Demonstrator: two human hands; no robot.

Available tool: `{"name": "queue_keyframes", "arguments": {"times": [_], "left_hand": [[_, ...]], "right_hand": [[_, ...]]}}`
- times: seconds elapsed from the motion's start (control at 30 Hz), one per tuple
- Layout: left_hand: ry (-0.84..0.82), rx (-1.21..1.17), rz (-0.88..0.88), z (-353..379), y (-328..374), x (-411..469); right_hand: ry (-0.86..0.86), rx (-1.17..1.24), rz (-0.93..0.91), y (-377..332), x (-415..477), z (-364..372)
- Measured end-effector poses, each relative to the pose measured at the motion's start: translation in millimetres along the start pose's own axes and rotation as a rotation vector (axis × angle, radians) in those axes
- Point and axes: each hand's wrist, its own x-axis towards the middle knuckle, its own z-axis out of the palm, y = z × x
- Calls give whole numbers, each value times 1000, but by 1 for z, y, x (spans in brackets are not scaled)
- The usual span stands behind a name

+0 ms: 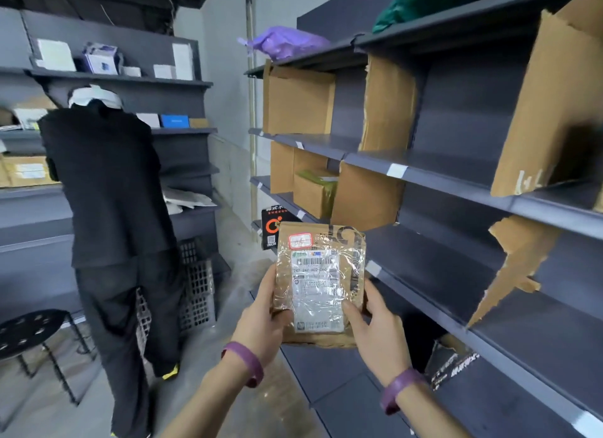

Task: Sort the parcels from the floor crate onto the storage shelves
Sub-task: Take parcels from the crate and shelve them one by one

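A brown taped parcel [321, 281] with a white shipping label and a small red-framed sticker is held upright in front of me. My left hand [264, 320] grips its left edge, thumb on the front. My right hand [375, 326] grips its right edge, thumb on the label. Both wrists wear purple bands. The dark grey storage shelves [456, 268] run along my right, split into bays by cardboard dividers [388, 105]. A grey mesh crate [197, 294] stands on the floor at the left, partly hidden by a person.
A person in black [111, 209] stands at the left shelving [182, 131], back to me. A black stool [29, 333] sits at the lower left. Boxes [313, 193], a purple bag [284, 43] and a green bag [434, 0] lie on the right shelves.
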Motion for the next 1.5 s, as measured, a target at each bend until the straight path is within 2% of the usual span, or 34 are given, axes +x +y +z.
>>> {"name": "queue_keyframes", "arguments": {"times": [0.37,0.6,1.07,1.5], "left_hand": [[-76,-46,51,-76,-95,195],[-84,-42,92,-100,-122,290],[-93,-124,140,-74,-147,428],[-122,-199,115,-49,-168,524]], "right_hand": [[82,30,9,-13,167,137],[150,83,41,-22,247,185],[190,72,33,29,384,213],[233,42,82,50,460,224]]}}
